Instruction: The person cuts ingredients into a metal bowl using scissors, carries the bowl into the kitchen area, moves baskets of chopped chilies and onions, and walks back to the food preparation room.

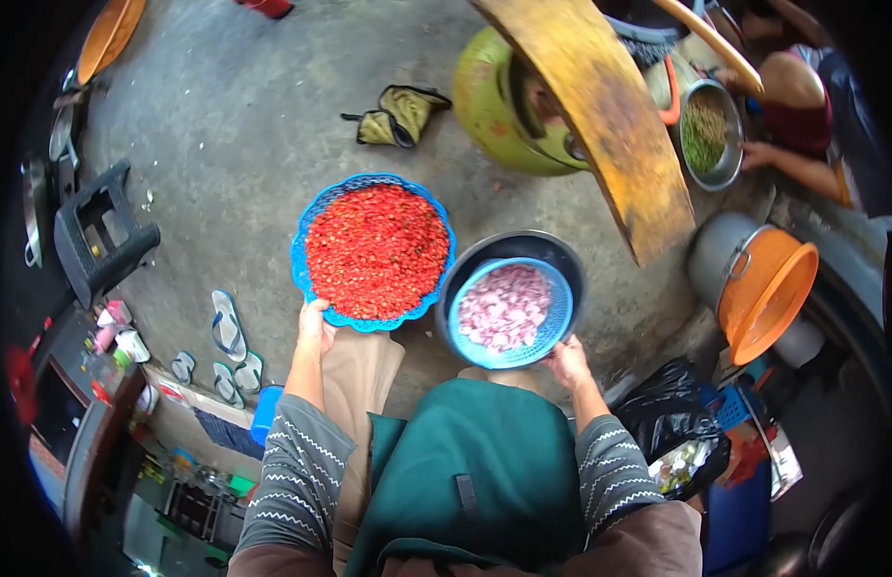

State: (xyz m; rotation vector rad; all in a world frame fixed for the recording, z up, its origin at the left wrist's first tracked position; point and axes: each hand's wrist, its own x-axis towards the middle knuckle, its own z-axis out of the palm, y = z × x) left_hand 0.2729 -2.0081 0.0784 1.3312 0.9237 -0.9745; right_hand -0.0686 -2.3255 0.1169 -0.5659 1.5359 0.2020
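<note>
My left hand [318,325] is closed on the near-left rim of a blue scalloped plastic basket [299,258]. Chopped red chilies [378,252] are heaped inside it. On the other side, my right hand [567,363] grips the lower right rim of a light blue colander [564,293] with sliced shallots [506,308] in it. A dark metal basin [552,248] shows behind and around the colander; whether my hand also holds the basin I cannot tell. The fingertips of both hands are partly hidden under the rims.
A yellow-brown curved wooden piece [609,125] and a green gas cylinder [494,106] stand ahead. A cloth [398,117] lies on the concrete floor. At right, a person's hand [756,156] touches a metal bowl [730,163]. Sandals [228,325] and a dark stool [100,231] are left.
</note>
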